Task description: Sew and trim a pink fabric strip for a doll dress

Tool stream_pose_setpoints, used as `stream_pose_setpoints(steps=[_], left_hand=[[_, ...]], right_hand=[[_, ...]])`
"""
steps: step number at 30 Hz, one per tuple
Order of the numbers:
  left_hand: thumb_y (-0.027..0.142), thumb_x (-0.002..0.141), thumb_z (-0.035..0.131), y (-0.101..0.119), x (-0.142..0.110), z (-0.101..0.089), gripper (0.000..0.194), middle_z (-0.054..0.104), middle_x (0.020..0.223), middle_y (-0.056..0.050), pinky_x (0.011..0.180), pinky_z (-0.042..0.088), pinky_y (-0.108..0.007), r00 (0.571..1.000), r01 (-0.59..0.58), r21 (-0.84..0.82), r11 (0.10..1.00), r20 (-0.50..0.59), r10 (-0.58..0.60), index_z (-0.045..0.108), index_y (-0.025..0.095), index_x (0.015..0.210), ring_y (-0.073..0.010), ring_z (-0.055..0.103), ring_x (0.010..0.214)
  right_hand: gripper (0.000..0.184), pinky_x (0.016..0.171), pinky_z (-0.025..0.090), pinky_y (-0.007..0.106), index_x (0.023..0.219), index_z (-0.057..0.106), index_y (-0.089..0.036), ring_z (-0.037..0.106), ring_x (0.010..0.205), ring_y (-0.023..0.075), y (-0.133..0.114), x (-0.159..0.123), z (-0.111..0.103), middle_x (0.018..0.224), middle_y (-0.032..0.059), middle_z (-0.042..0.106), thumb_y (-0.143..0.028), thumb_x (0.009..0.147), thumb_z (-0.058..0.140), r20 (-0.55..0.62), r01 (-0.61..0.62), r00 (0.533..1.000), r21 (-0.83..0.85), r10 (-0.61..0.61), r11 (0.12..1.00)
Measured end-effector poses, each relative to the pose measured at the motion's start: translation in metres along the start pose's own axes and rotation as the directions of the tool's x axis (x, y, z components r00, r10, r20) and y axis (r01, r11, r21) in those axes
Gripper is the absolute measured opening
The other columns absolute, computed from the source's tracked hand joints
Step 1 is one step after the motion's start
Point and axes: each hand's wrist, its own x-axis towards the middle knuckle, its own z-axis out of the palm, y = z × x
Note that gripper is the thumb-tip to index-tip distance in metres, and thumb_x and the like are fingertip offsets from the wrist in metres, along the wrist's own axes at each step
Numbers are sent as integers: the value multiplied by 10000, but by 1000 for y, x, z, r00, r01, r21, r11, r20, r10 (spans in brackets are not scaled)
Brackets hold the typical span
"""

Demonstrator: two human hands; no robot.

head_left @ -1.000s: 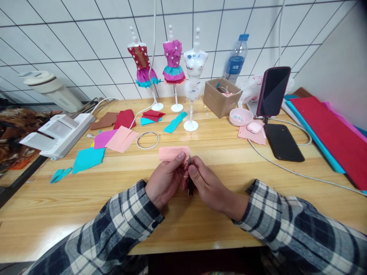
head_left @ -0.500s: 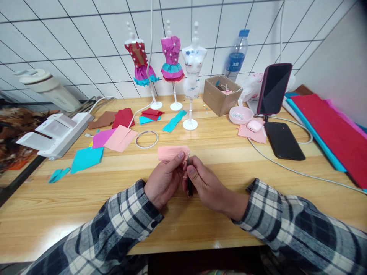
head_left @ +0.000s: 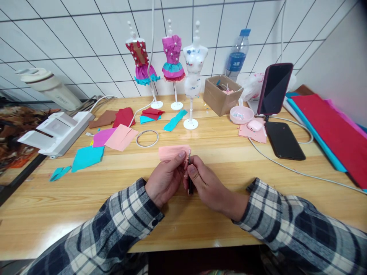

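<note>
In the head view, my left hand (head_left: 166,177) pinches a strip of pink crepe paper (head_left: 172,152) between thumb and fingers. My right hand (head_left: 208,183) is closed around small black scissors (head_left: 190,185), pointing away from me. The blades meet the strip's right end, just beside my left fingertips; how wide they are spread is too small to tell. Both hands touch or nearly touch above the wooden table (head_left: 218,229). Beyond them stands a bare white mini dress form (head_left: 195,72) with coloured specks on its body.
Two dressed mini forms stand by the tiled wall. Paper scraps (head_left: 87,157) and a silvery ring (head_left: 147,138) lie at left. A cardboard box (head_left: 222,99), pink bowl (head_left: 241,114), propped phone (head_left: 275,89), black phone (head_left: 286,141) and white cable occupy the right.
The whole view has shifted very slightly. Both hands keep almost the same pose, with the scissors still at the strip's right end.
</note>
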Motion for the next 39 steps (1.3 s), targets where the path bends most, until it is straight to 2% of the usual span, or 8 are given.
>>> stream_pose_setpoints(steps=[6,12,16,24,28,33,39], left_hand=[[392,793,727,-1,1,-1,297,594,558,-1,352,475,-253,1000,1,5,1000,28,-1,614,125,727,-136,550,401],[313,823,706,1,1,-3,231,626,604,-13,444,495,-223,1000,22,-55,998,6,-22,614,118,739,-120,591,465],[252,814,718,2,2,-4,183,643,634,-11,510,498,-205,1000,-10,-95,995,-18,8,616,118,743,-104,601,514],[238,823,706,3,2,-3,176,650,630,-6,569,505,-224,998,-56,-87,995,-42,52,620,133,712,-114,612,549],[263,834,691,4,1,-2,217,633,589,-4,566,511,-236,999,-34,-50,998,4,34,606,137,679,-124,616,526],[369,854,648,2,-1,-3,280,610,518,-15,452,486,-258,993,37,43,998,106,-42,604,130,715,-158,595,423],[366,866,627,1,-1,-2,295,597,497,-16,443,503,-262,993,26,72,997,113,-34,573,133,693,-158,588,414]], right_hand=[[256,566,415,247,957,392,-232,508,587,112,2,0,1,676,-44,534,-446,1026,269,-25,-26,999,-6,26,1000],[277,544,413,231,932,383,-233,497,548,98,1,0,-3,651,-57,523,-462,1026,260,42,-29,999,73,26,997],[292,526,422,226,925,386,-230,502,534,96,-1,-1,-5,646,-57,523,-486,1017,279,41,-54,998,105,50,993],[312,480,419,213,901,388,-235,496,497,88,-3,-3,-4,644,-57,535,-515,1003,297,66,-102,994,205,90,974],[315,463,421,211,907,388,-235,491,473,88,-5,-3,-4,622,-64,530,-524,998,299,94,-122,990,244,102,962],[315,462,433,214,924,389,-233,496,470,88,-6,-2,-5,627,-66,529,-528,995,302,68,-115,993,248,101,962],[292,488,451,227,938,388,-234,504,494,92,-5,-3,-4,640,-65,525,-507,1002,307,23,-76,997,223,72,972]])
